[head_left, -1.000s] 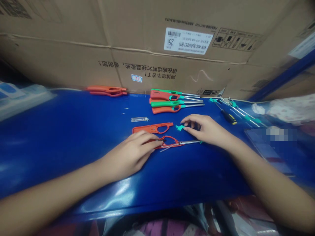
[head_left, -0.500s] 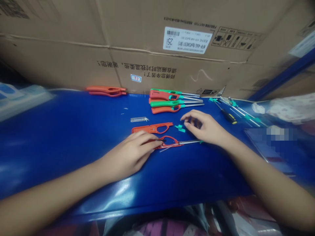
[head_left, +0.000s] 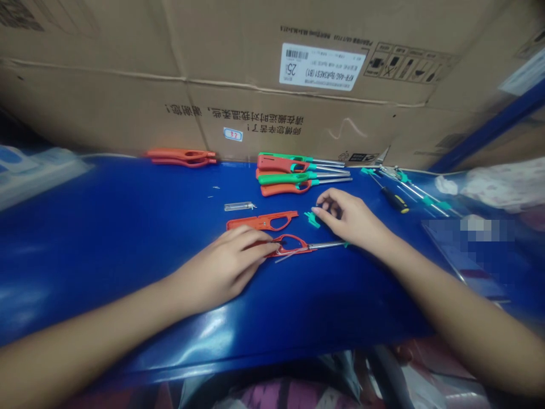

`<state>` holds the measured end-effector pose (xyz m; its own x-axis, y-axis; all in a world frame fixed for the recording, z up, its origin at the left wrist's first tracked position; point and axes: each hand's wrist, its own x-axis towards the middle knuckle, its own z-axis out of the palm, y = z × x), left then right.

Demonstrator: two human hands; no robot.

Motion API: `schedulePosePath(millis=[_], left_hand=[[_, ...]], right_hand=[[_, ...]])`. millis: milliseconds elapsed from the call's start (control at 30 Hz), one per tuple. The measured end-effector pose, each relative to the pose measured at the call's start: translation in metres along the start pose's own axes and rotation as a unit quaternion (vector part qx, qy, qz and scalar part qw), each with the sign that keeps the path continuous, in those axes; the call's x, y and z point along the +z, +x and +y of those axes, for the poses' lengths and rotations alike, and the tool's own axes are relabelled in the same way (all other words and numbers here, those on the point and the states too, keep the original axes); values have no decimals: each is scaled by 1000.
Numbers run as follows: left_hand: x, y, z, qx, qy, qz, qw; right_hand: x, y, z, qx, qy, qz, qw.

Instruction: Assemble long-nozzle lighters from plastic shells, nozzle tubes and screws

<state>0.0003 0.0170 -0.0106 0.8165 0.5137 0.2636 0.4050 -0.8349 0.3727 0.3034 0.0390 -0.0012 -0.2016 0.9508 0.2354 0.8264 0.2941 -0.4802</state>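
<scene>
My left hand (head_left: 230,262) is closed on the handle end of an orange-red lighter casing half (head_left: 293,251). A metal tube (head_left: 326,245) extends from this casing to the right, and a thin clear tube lies along its lower edge. Just behind it, a second orange-red casing half (head_left: 284,220) lies with its hollow side up, partly covered by my left fingers. With thumb and forefinger pinched, my right hand (head_left: 351,218) grips a small green plastic piece (head_left: 314,220) at its upper edge. A clear fuel tank (head_left: 238,206) lies behind the casings.
Several assembled gas lighters (head_left: 283,180) are stacked near the cardboard box (head_left: 128,102). More orange casings (head_left: 181,158) lie to their left. On the right are a screwdriver (head_left: 395,200), metal tubes with green parts (head_left: 419,193) and a flat dark object (head_left: 451,250).
My right fingers have drawn together and come down onto the green plastic piece, which has turned and tilted. The left hand stays on the casing.
</scene>
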Motion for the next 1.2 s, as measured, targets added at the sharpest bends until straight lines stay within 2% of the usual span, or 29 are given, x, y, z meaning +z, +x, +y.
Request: schedulePosePath(millis=[133,233,400,533,600,733,867,1000,1200], left_hand=[[1,0,-1,3,-11,5,1000],[1,0,-1,-1,-24,6,1000],[1,-1,1,-13,-42,10,999],[2,0,4,-20,-68,13,997],[1,2,6,-26,-86,17,996],[0,3,10,-51,-114,8,992],[1,2,13,-77,-123,0,989],[2,0,14,-99,-131,-5,986],[1,0,14,-108,-152,-13,982]], right_hand=[[-5,-3,-1,-1,-25,-15,1000],[-5,-4,-4,-61,-25,-54,996],[-7,-11,-21,-125,46,-67,989],[-10,-20,-35,-206,32,-132,969],[-8,-22,-38,-216,20,-151,964],[1,-22,-36,-187,24,-156,970],[8,-21,-34,-186,45,-181,965],[10,-21,-35,-221,54,-171,959],[13,-24,-34,-278,2,-147,949]])
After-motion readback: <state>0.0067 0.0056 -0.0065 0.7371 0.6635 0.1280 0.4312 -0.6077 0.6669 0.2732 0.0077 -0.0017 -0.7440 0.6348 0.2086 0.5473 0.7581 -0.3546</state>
